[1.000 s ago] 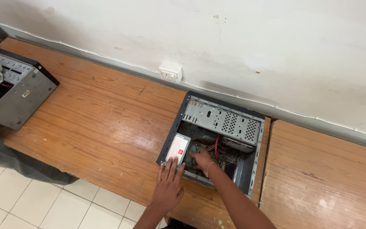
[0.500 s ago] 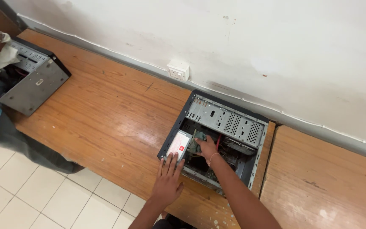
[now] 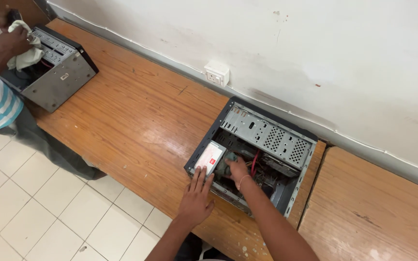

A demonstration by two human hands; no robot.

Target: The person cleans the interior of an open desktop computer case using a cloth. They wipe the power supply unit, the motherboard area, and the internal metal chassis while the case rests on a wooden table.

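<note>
Computer case point(image 3: 267, 140), open, long axis 10-to-4 on wooden bench point(image 3: 136, 116). Right hand point(image 3: 237, 170) inside, curled among components; whether it grips anything, cannot tell. Left hand point(image 3: 197, 198) flat, fingers spread, at case's 7 o'clock edge.

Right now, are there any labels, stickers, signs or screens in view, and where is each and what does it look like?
Label: flat on a part in the near left corner of the open computer case, just beyond the left hand; rectangular, white with a red patch.
Small sticker: on the grey metal side of the second case at far left; tiny, pale, oblong.
No screens or signs in view.
</note>
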